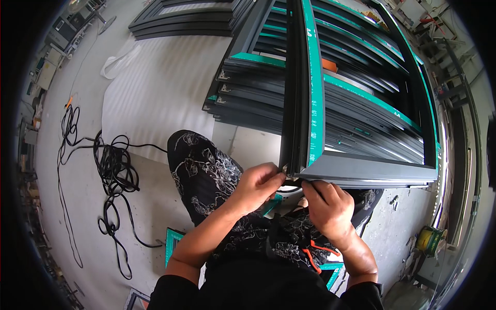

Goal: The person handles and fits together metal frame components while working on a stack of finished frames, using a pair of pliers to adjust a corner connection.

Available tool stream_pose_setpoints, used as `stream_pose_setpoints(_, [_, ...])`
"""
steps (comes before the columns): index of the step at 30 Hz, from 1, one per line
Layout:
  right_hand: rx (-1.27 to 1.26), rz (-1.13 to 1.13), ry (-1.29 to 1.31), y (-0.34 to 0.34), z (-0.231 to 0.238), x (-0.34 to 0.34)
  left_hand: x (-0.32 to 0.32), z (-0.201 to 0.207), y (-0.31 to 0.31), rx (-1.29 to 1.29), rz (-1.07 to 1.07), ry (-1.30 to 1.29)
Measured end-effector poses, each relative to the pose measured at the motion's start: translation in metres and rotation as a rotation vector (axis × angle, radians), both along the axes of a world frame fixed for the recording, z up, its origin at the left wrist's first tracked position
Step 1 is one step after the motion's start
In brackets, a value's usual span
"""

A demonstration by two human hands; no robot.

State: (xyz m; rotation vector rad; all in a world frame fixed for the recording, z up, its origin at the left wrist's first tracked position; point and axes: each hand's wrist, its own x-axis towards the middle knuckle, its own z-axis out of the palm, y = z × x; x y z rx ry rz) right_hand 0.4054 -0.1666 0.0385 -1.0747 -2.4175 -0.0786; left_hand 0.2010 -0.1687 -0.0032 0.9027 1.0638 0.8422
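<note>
The near corner of a dark grey window frame (pixel 361 166) with green protective film lies in front of me, on top of a stack of similar frames (pixel 253 93). At this corner my left hand (pixel 254 190) is closed, thumb and forefinger pinched together beside the end of the upright dark profile (pixel 295 103). My right hand (pixel 329 207) is closed too, its fingertips pressed under the frame's lower edge. Between the fingertips shows a short thin black strip (pixel 294 182). What exactly each pinch holds is hidden by the fingers.
More grey frames (pixel 181 23) are piled at the far left on white foam sheeting (pixel 155 77). A tangled black cable (pixel 116 165) lies on the floor to the left. A green-and-yellow spool (pixel 430 241) stands at the right, and orange drawstrings (pixel 311 257) hang at my lap.
</note>
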Motion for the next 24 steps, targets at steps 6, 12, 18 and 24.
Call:
stream_pose_setpoints(6, [-0.016,-0.008,-0.028,0.001,0.001,-0.001,0.007,0.005,-0.011,-0.105,0.072,-0.197])
stream_pose_setpoints(12, [-0.039,-0.004,-0.04,0.002,0.001,-0.001,0.02,-0.003,-0.016,-0.03,0.135,-0.183])
stream_pose_setpoints(18, [-0.018,0.004,-0.033,0.002,-0.002,-0.001,0.02,-0.002,-0.017,-0.045,0.119,-0.206])
stream_pose_setpoints(24, [-0.09,-0.001,-0.002,0.001,0.001,0.002,0.04,-0.009,-0.017,-0.102,0.241,-0.307])
